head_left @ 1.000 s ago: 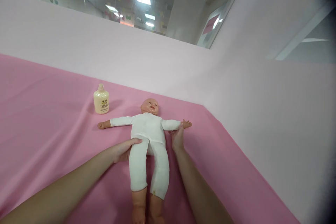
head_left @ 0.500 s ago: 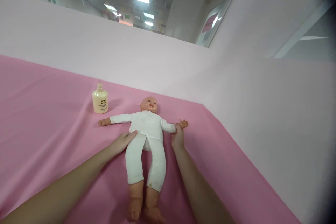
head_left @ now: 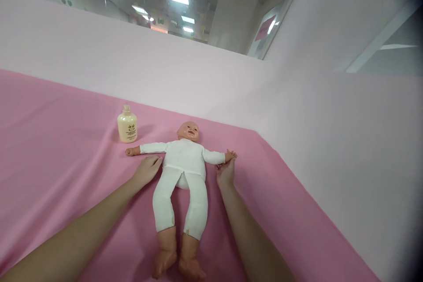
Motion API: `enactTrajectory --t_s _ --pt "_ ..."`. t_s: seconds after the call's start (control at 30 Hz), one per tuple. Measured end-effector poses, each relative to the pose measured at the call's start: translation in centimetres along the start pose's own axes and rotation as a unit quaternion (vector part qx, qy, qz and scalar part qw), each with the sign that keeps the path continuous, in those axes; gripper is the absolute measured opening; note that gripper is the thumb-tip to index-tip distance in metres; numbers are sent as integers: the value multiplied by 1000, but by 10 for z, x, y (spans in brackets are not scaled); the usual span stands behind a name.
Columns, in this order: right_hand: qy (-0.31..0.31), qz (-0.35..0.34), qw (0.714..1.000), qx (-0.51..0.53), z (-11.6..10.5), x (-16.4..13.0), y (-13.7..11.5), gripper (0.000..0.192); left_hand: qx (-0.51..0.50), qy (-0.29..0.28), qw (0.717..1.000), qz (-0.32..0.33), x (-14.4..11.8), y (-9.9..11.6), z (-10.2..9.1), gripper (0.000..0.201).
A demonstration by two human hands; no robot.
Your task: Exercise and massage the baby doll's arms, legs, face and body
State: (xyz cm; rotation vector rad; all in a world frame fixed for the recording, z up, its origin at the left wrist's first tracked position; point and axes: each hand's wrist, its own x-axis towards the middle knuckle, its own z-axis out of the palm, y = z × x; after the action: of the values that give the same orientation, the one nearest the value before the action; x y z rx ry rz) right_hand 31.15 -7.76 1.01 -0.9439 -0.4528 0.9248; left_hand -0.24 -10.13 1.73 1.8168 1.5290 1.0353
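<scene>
A baby doll [head_left: 185,156] in a white cloth body lies on its back, arms stretched out to both sides and bare feet toward me. My right hand [head_left: 226,172] is closed around the doll's hand at the right, with my fingers partly hidden beneath the small wrist. Beside the doll's waist on the left, my left hand [head_left: 147,171] rests with fingers stretched out, below the doll's other arm. It holds nothing, and its fingertips are close to the white body; whether they touch it I cannot tell.
A pale yellow bottle [head_left: 127,127] with a dark printed label stands upright beyond the doll's arm at the left. Pink cloth [head_left: 66,119] covers the surface, slightly wrinkled. White walls [head_left: 158,70] border it behind and to the right, with a window above.
My left hand has left the doll's hip and moved up and left. My right hand has shifted slightly at the doll's hand. The doll's legs have spread a little, the left one outward.
</scene>
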Motion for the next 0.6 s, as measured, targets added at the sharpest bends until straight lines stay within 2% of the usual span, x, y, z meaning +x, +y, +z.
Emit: enactTrajectory --t_s 0.1,0.23,0.3,0.37,0.47,0.6 --pt "2 4 1000 24 -1 1 0 56 32 1 999 -13 5 -6 0 36" --pt "0 6 1000 21 -2 0 -2 67 39 -22 998 -37 6 -7 0 31" --pt "0 9 1000 22 -1 -1 -5 67 23 -15 998 -50 5 -5 0 26" --pt "-2 10 1000 26 1 -3 -8 59 9 -1 998 -58 5 -3 0 21" --pt "-5 20 999 34 5 -7 -12 35 -15 11 997 -69 6 -1 0 14" --pt "3 38 998 56 7 -12 -17 36 -106 15 990 -95 11 -7 2 4"
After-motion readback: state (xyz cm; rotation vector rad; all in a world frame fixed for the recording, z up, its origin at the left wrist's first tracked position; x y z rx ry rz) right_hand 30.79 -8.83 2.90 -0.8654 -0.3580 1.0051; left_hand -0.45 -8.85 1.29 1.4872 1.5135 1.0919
